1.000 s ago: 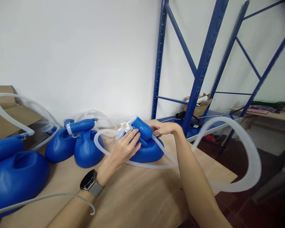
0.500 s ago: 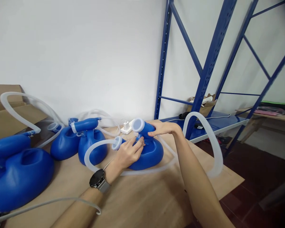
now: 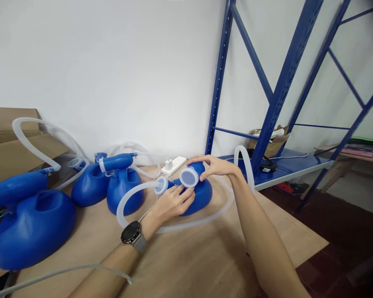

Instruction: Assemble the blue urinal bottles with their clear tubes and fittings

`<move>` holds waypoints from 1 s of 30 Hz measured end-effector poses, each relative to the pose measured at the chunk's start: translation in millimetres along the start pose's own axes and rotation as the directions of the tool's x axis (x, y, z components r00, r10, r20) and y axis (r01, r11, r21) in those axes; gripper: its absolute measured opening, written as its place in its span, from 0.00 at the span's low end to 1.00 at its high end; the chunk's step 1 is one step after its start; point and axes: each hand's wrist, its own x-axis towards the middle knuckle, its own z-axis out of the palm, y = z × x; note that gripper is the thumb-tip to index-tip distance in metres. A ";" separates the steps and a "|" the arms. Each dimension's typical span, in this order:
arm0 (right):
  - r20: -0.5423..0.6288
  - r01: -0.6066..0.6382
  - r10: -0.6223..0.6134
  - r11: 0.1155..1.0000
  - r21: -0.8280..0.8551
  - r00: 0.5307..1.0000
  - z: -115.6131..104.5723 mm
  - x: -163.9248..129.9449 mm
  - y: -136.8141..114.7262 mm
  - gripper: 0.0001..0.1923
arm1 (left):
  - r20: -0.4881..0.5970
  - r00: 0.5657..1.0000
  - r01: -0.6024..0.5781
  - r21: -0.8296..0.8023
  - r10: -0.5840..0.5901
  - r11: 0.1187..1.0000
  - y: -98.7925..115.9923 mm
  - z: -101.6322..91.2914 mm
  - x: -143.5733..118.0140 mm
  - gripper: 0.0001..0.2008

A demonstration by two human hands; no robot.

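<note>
In front of me on the table stands a blue plastic urinal bottle (image 3: 202, 196). My right hand (image 3: 216, 165) is wrapped round its blue tubular funnel (image 3: 198, 167), whose translucent-rimmed mouth (image 3: 189, 177) faces me. Just below that mouth, my left hand (image 3: 175, 201) has its fingers bent and pressed together against the bottle's neck area; what they pinch is hidden. To the left of this hand, a white end cap (image 3: 161, 186) sits on a blue piece, with a translucent corrugated hose (image 3: 126, 200) leading from it and curving round the bottle's front.
Several similar urinal bottles stand at the left, including a large near one (image 3: 34, 229). Behind lies a white power strip (image 3: 174, 165). A cardboard box (image 3: 12, 132) is at the far left, a blue metal rack (image 3: 219, 82) at the right. A thin tube (image 3: 65, 271) crosses the foreground.
The funnel has tipped down and toward me in my right hand, its mouth now lower. The hose loop at the right has shrunk and shifted left. The view has shifted slightly.
</note>
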 end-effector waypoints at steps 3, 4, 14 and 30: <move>-0.027 -0.018 0.019 0.999 0.042 0.999 -0.7 0.1 2.7 0.42 | -0.134 0.988 0.078 -0.004 -0.078 0.997 -1.6 -3.7 2.8 0.03; -0.037 -0.032 0.035 0.997 0.072 0.999 -0.4 0.7 3.5 0.44 | -0.179 0.978 0.109 -0.012 -0.109 0.994 -2.3 -5.7 5.2 0.06; 0.001 0.042 -0.042 0.999 -0.012 0.999 -0.7 -2.2 -8.4 0.36 | 0.151 0.769 0.635 -0.070 -0.621 0.769 -44.9 -29.8 17.2 0.31; 0.165 0.011 0.001 0.998 -0.068 0.986 13.0 -5.2 -40.7 0.36 | 0.668 0.586 0.798 -0.377 -0.460 0.470 -73.5 -44.7 3.5 0.31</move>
